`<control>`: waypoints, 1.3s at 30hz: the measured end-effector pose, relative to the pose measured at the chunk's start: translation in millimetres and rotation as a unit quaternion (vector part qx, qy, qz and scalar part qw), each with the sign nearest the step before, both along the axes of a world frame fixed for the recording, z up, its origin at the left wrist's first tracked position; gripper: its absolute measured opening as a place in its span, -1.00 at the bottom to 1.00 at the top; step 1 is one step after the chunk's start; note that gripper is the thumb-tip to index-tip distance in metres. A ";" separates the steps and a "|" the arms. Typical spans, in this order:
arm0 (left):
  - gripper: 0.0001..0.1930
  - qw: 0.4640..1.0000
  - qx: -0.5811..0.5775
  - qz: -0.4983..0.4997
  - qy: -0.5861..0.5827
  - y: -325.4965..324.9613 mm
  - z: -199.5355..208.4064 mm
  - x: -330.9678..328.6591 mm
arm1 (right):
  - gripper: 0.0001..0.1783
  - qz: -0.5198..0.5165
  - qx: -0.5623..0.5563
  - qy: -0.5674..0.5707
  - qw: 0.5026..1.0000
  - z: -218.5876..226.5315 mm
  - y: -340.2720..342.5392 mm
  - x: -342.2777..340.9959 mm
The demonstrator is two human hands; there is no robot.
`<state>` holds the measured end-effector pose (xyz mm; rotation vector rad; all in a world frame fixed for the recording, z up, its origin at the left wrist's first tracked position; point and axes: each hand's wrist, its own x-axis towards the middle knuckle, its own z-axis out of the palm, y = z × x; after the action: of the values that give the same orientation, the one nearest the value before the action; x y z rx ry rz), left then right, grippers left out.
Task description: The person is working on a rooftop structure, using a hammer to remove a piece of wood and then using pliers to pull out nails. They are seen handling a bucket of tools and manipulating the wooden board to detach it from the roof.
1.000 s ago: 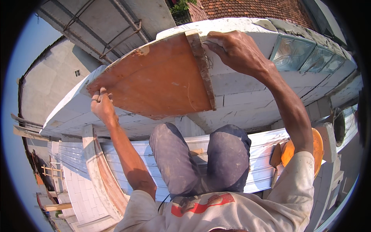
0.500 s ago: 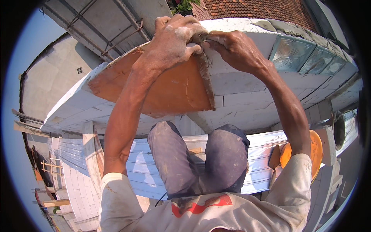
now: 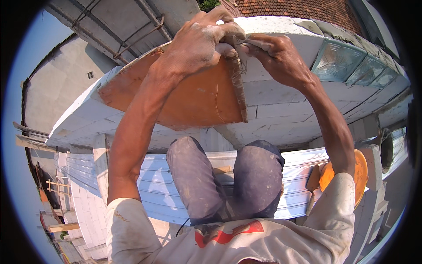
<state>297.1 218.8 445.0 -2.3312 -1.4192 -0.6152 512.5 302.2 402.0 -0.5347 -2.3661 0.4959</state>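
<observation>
My right hand (image 3: 281,57) pinches thin wire (image 3: 242,66) by the orange board (image 3: 193,99) — best kept taut — but my left hand (image 3: 198,44)'s hold I can't tell.

across the scene, on the far side of the knees (image 3: 259,165), block wall (image 3: 281,110). against its near face, left of centre, panel (image 3: 193,103), with batten (image 3: 238,90) along the panel's right edge. over the panel's far right corner, left hand (image 3: 202,42); just right of it, right hand (image 3: 281,57); between the two, wire (image 3: 242,66). farther right, set in the wall, glass blocks (image 3: 340,61). beyond the wall, far right, tiled roof (image 3: 303,13); far left, steel bars (image 3: 151,18). left, right and between the knees, sheeting (image 3: 158,189). right of the knees, trowel (image 3: 313,181); just right of that, basin (image 3: 361,171), partly behind the right forearm (image 3: 330,127).
</observation>
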 end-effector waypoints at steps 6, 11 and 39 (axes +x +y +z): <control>-0.77 0.999 -0.044 -0.005 0.003 -1.5 4.4 4.4 | -0.62 0.015 0.039 0.002 0.999 -1.9 -2.5 3.1; -0.82 0.999 -0.011 -0.029 0.010 0.1 4.3 6.1 | -0.71 0.006 0.038 0.073 0.997 -7.3 -8.9 7.2; -0.73 0.989 0.024 -0.134 0.049 4.3 6.0 -4.5 | -0.67 0.110 -0.432 0.144 0.883 9.5 -26.2 3.8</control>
<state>292.6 223.1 450.9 -2.4969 -1.0444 -0.5896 516.3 276.0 411.5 -0.5142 -1.8273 1.6456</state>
